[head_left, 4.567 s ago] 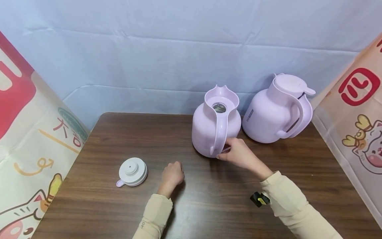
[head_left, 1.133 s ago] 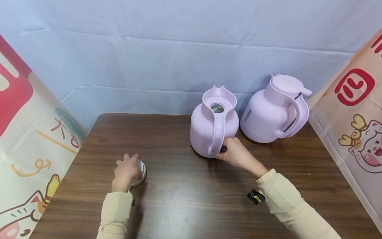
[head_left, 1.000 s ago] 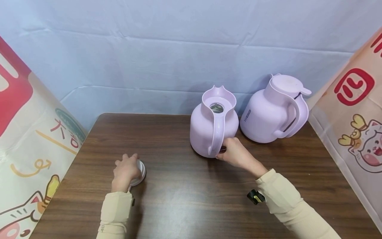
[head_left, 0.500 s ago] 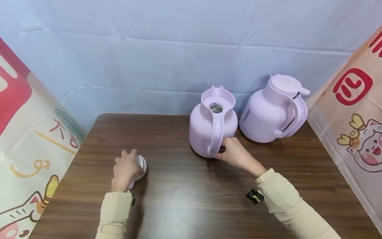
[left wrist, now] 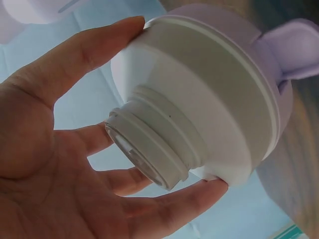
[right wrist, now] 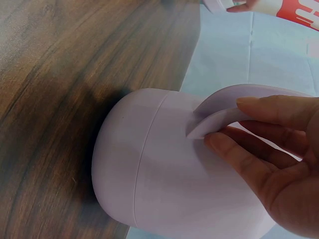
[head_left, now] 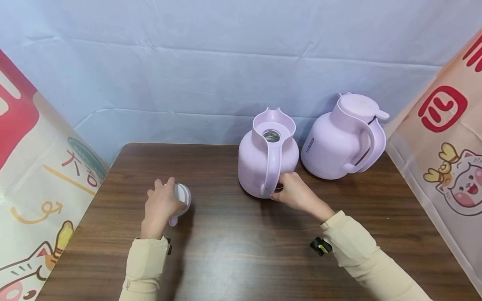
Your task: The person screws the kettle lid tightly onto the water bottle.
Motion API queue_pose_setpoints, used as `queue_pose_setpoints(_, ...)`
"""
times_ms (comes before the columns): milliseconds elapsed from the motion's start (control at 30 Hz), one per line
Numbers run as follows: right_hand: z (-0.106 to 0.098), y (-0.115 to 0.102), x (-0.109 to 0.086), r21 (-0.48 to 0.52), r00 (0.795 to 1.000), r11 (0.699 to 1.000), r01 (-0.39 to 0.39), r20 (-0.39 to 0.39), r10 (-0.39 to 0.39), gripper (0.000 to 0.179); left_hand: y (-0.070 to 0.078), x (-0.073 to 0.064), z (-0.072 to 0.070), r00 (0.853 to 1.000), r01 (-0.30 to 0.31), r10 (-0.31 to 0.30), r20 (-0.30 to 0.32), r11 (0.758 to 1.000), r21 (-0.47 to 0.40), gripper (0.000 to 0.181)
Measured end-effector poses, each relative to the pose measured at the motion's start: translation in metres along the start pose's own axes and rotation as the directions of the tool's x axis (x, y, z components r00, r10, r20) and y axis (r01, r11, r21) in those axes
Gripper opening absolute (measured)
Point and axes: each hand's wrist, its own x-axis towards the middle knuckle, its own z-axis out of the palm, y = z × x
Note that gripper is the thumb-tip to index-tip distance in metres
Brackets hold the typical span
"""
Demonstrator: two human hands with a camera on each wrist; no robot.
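So for readable stuff: on the printed cloth (head_left: 41, 179) at the left side of the frame you've got reddish handwriting (head_left: 80, 168) where the first character looks like 大. The red stamp (head_left: 443, 109) at the right side has a bold symbol I can't read. The second jug (head_left: 327, 146), right of centre, wears a small dark label (head_left: 310, 144), too tiny to make out, same with the letters on your left sleeve (head_left: 144, 261).

Compared with about five seconds ago, when the lid lay plug-up on the wood, your left hand (head_left: 161, 205) now has it. Your thumb and fingers are spread wide round the rim of the lid (head_left: 183, 196), left of centre in the head view, tilted, with its white screw plug (left wrist: 152, 142) facing your palm. Can't tell if its edge still touches the table (head_left: 241, 246). Your right hand (head_left: 295, 192) hasn't really budged: fingers pinched narrow on the lower end of the handle (head_left: 273, 167) of the open jug (head_left: 250, 167), which stands upright at centre.

Edges: the table's back edge runs along the blue sheet (head_left: 180, 83), close behind both jugs, which sit side by side. A wide stretch of wood separates lid and open jug, with more toward the bottom of the frame.
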Motion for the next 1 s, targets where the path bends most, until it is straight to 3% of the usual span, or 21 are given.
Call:
queue_pose_setpoints(400, 0.000, 0.000, 0.000, -0.009, 1.000, 1.000, 0.000, -0.002, 0.000, 0.021, 0.021, -0.001, -0.010, 0.998, -0.043, 0.041, -0.057, 0.998, -0.049, 0.070)
queue_pose_setpoints(1000, 0.001, 0.001, 0.000, -0.016, 1.000, 1.000, -0.004, -0.013, 0.004, 0.021, 0.056, -0.001, -0.029, 0.982, -0.143, 0.131, -0.134, 0.986, -0.082, 0.070)
